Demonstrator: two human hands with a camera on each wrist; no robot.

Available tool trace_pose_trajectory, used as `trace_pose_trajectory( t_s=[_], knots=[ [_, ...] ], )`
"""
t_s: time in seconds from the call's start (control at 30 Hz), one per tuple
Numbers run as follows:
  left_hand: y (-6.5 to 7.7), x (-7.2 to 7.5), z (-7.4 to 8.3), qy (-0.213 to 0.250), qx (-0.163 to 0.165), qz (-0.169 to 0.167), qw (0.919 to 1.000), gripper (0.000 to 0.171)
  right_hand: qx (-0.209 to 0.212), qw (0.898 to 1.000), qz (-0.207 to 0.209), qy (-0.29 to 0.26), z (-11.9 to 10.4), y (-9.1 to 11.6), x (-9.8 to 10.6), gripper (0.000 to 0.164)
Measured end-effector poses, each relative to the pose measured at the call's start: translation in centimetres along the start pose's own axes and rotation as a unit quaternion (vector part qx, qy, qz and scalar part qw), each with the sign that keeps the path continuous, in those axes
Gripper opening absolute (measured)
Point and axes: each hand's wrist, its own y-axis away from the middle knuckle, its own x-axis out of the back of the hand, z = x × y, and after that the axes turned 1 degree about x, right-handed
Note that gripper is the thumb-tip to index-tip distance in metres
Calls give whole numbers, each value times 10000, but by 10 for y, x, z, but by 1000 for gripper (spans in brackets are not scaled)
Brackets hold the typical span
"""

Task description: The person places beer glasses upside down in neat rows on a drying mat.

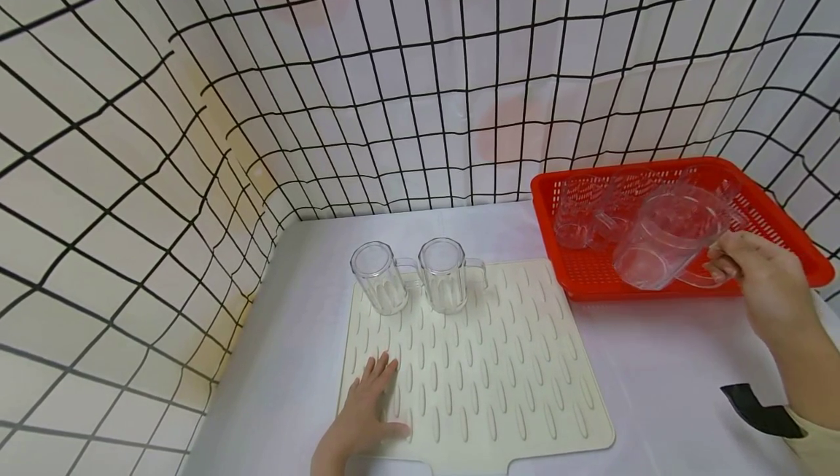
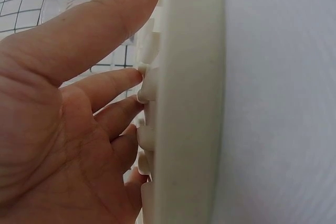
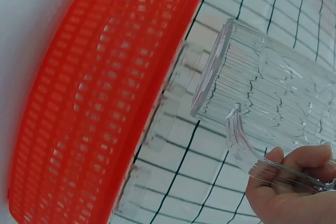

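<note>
My right hand (image 1: 764, 275) grips the handle of a large clear pitcher (image 1: 663, 243), which hangs tilted over the red basket. Up close in the right wrist view, its ribbed body (image 3: 268, 82) lies beyond the curled fingers and thumb. My left hand (image 1: 364, 407) rests with spread fingers on the left part of a cream drying mat (image 1: 485, 388). The left wrist view has its fingertips on the mat's raised ridges (image 2: 149, 87). Two clear glass mugs (image 1: 383, 283) (image 1: 444, 279) stand side by side at the mat's back left, handles to the right.
The red plastic basket (image 1: 558, 235) sits at the back right and holds several clear glass pieces (image 1: 574, 221). Black grid panels (image 1: 400, 104) fence the white table (image 1: 289, 330) at the back and sides. A black strap (image 1: 761, 412) hangs by the right sleeve.
</note>
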Motion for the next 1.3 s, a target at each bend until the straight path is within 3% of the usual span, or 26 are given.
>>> trace_pose_trajectory(
  t_s=[0.13,0.47,0.7,0.97,1.3],
  knots=[
    [0,-1,-2,-10,-12,8,10000,104,295,9971,-356,-597,3,3,-11,23],
    [1,-2,-3,17,-83,48,10000,103,597,9911,-911,-770,-1,10,-30,30],
    [2,-2,-2,120,-102,65,9999,102,534,9869,-1185,-953,-5,17,-42,26],
    [0,-1,-2,94,-114,49,9999,101,755,9823,-1547,-734,-12,24,-62,27],
    [0,0,0,135,118,-45,9998,103,849,9687,-2246,-635,-11,36,-89,30]
  ],
)
